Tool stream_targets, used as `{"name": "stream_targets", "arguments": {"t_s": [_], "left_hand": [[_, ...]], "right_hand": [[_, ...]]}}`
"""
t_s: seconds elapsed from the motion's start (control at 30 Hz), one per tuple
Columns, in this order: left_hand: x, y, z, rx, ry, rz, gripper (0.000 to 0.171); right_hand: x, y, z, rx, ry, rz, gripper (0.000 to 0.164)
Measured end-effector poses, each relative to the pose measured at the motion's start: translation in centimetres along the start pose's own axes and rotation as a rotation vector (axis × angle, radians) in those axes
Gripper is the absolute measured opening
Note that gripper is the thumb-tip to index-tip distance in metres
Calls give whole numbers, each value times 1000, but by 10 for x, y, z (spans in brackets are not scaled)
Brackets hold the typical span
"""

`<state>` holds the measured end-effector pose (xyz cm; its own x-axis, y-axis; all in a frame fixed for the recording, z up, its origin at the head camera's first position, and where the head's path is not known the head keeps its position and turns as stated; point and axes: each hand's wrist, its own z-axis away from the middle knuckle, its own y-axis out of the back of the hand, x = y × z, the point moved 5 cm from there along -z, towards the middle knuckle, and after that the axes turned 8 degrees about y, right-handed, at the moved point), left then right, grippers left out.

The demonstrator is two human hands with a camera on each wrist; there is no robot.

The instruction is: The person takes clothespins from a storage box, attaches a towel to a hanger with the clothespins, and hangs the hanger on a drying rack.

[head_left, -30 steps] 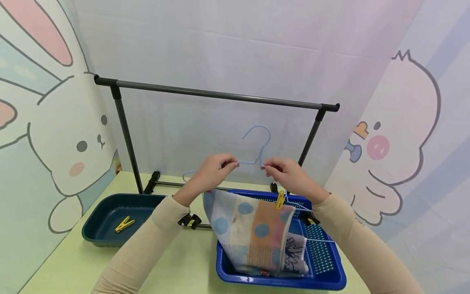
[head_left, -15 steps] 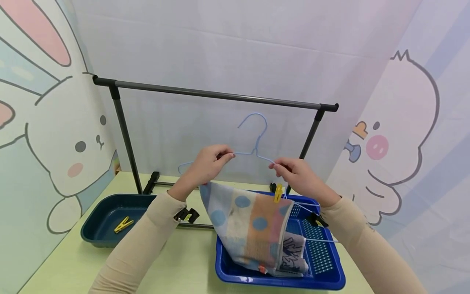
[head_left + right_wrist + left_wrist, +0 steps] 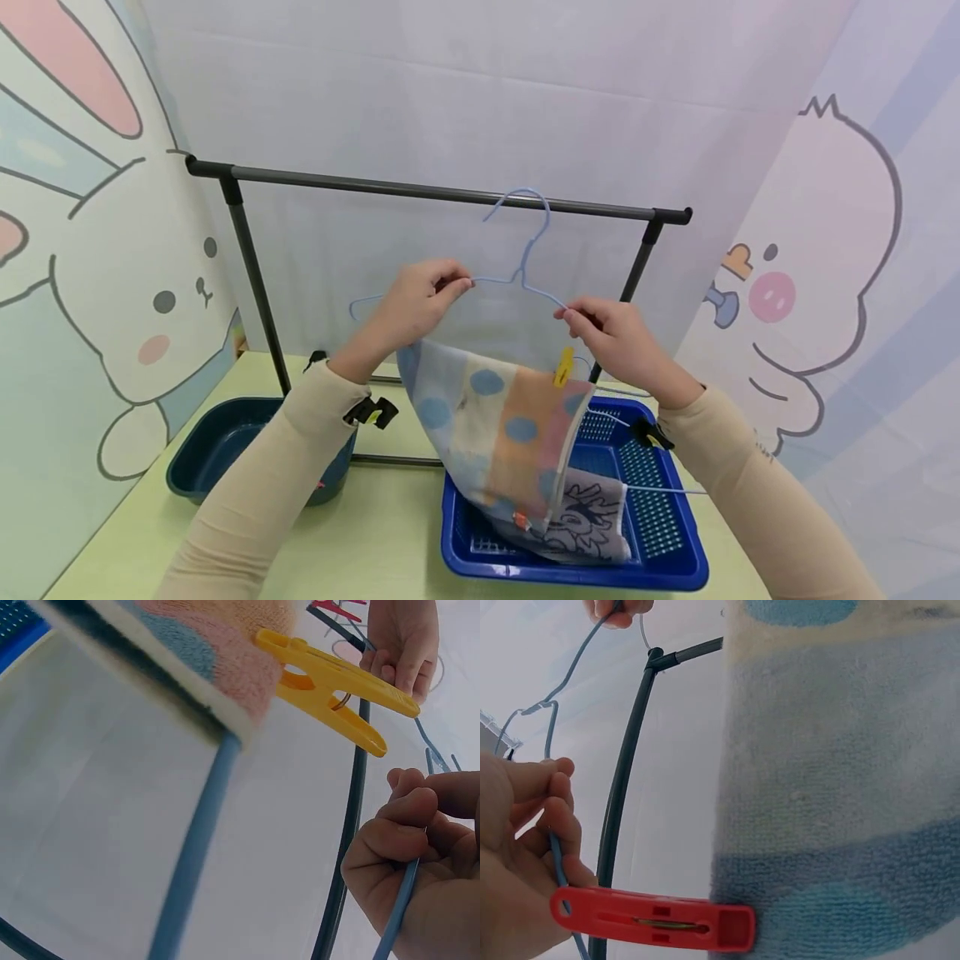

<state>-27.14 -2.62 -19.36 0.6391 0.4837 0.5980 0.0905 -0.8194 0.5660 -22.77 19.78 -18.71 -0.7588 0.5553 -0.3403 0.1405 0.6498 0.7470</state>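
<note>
A light-blue wire clothes hanger (image 3: 529, 242) is held up by both hands. My left hand (image 3: 423, 300) pinches its left shoulder, and my right hand (image 3: 621, 340) grips the right shoulder lower down. From its bottom bar hangs a towel (image 3: 495, 417) with coloured stripes and blue dots. A red clothespin (image 3: 656, 922) clips the towel's left end; a yellow clothespin (image 3: 564, 367) clips its right corner. The hanger's hook overlaps the dark rack's rail (image 3: 360, 185) in the head view. The towel's lower edge reaches a grey cloth (image 3: 592, 517) with dark line drawings.
The grey cloth lies in a blue plastic basket (image 3: 570, 577), where another blue hanger (image 3: 663, 490) sticks out to the right. A dark green basin (image 3: 191, 471) stands at the left, partly behind my left sleeve. The rack's right post (image 3: 637, 271) rises behind my right hand.
Both hands have raised the hanger and towel, bringing the hook up to rail height. The right hand has slid outward along the shoulder. More of the grey cloth shows; the sleeve now hides the basin's clothespin.
</note>
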Motion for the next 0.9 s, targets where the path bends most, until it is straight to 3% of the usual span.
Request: {"name": "stream_targets", "arguments": {"t_s": [0.17,0.67,0.9], "left_hand": [[4,14,-8,59,-44,-43,15],[9,47,-23,238,-111,-182,20],[7,57,-28,300,-148,-183,19]], "right_hand": [[18,0,-2,28,-10,25,22],[0,11,-29,106,-30,96,28],[-1,8,-42,86,-70,39,31]]}}
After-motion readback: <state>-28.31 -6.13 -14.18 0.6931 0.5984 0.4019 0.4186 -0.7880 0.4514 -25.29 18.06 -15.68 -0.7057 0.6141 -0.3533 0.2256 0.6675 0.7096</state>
